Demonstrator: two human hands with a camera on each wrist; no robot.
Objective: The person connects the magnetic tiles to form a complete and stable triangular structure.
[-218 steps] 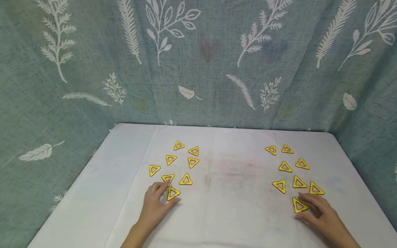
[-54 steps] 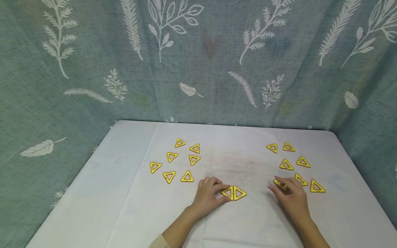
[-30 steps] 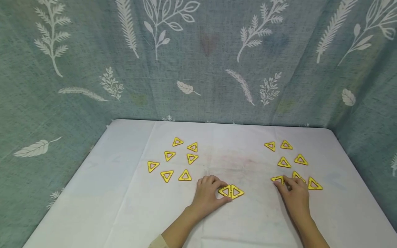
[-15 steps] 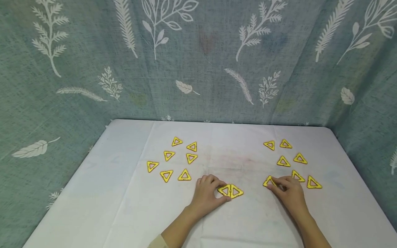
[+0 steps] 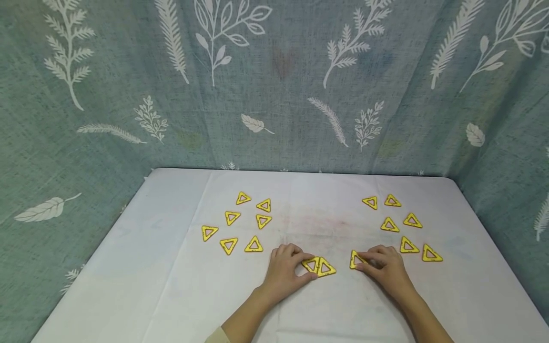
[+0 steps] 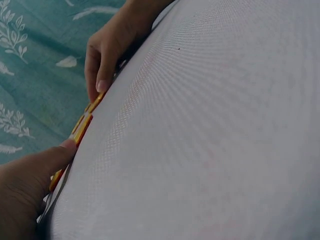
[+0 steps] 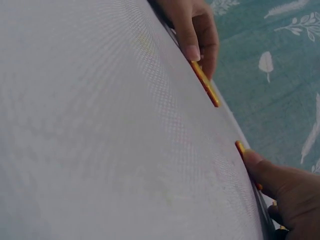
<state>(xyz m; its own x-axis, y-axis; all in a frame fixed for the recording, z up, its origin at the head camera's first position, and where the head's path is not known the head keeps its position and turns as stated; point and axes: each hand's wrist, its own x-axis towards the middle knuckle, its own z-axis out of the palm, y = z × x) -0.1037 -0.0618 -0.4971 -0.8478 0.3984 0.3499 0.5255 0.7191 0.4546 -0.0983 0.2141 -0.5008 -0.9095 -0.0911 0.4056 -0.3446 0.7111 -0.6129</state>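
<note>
Two hollow yellow triangular magnetic tiles lie edge to edge near the table's middle. My left hand pinches the left tile of this pair between thumb and fingers; the right tile points rightward. A short gap away, my right hand grips a third triangular tile by its right side, with a flat edge facing the pair. In the right wrist view, the right hand's tile stands apart from the pair. The left wrist view shows my left thumb on the pair's edge.
Several loose yellow triangles, among them one tile, lie scattered on the left of the white-clothed table. More, including another tile, lie on the right. A leaf-patterned green curtain surrounds the back and sides.
Over the seconds, both hands brought tiles to the middle, where two now form a pair. My right hand took another from the right group, moved it left and turned it; the pair tilted slightly.
</note>
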